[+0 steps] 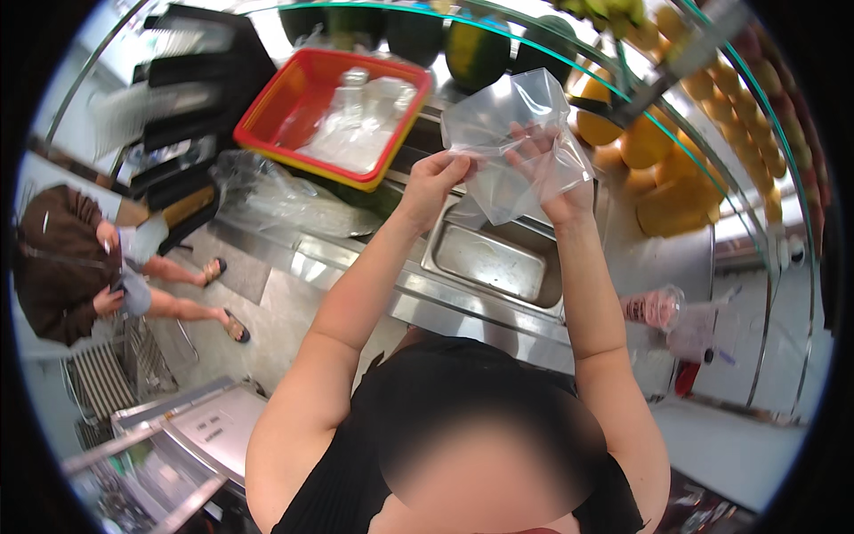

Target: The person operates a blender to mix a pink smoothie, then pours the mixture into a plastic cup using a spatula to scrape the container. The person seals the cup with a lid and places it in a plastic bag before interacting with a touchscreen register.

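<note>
Between my two hands is a clear plastic bag [517, 143], spread wide above a metal counter. My left hand [437, 180] pinches its near left edge between thumb and fingers. The bag's right side lies over my right hand [557, 167], whose curled fingers show through the film. Whether those fingers are inside the bag or behind it, I cannot tell. Directly below the bag is a rectangular stainless steel pan [490, 260] set into the counter. A red plastic basket [267, 120], nested in a yellow one, stands left of my left hand with clear plastic packaging inside.
Crumpled clear plastic [300, 203] lies left of the pan. Watermelons [477, 53] line the back, and yellow-orange fruit [667, 167] is piled right, beside glass shelf edges [754, 120]. A plastic cup [654, 307] stands near my right forearm. Another person [67, 267] is at the far left.
</note>
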Motion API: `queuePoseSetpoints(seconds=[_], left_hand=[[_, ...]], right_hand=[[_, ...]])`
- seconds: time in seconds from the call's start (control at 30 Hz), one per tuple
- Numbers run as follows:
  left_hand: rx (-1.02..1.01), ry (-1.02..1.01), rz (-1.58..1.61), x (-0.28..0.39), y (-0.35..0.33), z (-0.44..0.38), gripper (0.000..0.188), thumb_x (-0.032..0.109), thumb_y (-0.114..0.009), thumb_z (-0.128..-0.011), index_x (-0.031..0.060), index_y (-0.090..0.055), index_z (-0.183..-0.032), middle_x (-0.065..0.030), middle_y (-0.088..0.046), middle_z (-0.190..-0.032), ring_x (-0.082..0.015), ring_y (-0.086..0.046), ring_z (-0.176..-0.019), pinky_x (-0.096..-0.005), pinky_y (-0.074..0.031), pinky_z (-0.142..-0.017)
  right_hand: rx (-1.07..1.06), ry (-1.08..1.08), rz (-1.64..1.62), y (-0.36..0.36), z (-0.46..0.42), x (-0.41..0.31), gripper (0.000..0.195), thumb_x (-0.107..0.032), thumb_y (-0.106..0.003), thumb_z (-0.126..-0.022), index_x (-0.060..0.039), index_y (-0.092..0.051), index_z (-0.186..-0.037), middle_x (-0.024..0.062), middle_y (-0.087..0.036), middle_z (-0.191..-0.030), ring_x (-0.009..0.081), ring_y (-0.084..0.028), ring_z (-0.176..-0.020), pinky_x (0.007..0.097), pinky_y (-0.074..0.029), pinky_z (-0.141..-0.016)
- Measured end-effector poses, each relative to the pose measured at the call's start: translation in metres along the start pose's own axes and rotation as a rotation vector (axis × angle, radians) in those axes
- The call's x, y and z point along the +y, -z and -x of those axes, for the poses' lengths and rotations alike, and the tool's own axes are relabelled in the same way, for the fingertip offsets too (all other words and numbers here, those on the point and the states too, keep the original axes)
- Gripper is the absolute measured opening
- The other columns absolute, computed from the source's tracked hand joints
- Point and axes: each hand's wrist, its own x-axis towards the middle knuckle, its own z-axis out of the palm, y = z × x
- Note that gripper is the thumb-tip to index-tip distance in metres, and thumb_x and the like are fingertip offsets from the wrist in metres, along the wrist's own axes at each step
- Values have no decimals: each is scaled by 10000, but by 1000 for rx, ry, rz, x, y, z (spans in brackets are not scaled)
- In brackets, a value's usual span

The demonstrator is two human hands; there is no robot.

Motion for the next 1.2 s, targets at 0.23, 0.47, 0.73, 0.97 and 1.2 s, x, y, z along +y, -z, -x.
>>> queuePoseSetpoints(seconds=[0.23,0.47,0.73,0.97,1.2], left_hand=[[48,54,67,-33,-46,14,52,78,-632,-819,35,-615,-844,-23,-618,-784,-84,-532,-684,-203,-427,-628],[115,-57,-260,-67,-129,37,173,173,-692,-785,57,-577,-845,12,-572,-767,-69,-517,-712,-224,-433,-640],[271,-175,-870,-85,-140,81,236,117,-724,-739,39,-506,-696,24,-500,-681,-71,-415,-609,-225,-349,-546],[-58,-975,-1806,-87,-259,94,391,82,-662,-721,84,-511,-1081,-81,-606,-903,-225,-592,-847,-324,-460,-716],[-358,-358,-1815,-91,-300,119,478,-58,-509,-694,185,-564,-1102,-134,-519,-937,-305,-596,-730,-373,-494,-588]], right_hand=[[251,-169,779,39,79,-45,244,-221,-461,-884,-9,-580,-860,152,-614,-929,309,-578,-933,453,-482,-785],[269,-128,973,29,166,-60,191,-174,-651,-806,-9,-557,-827,31,-562,-638,83,-541,-575,209,-433,-498],[268,188,1149,55,212,-129,156,-138,-673,-771,-26,-573,-731,4,-551,-612,62,-501,-578,239,-393,-519],[-139,333,1759,61,228,-137,122,-30,-540,-738,-47,-459,-649,82,-577,-936,212,-577,-788,343,-456,-640],[124,193,2491,70,231,-161,480,-117,-725,-575,-56,-588,-1030,221,-380,-1283,328,-462,-1099,423,-440,-808]])
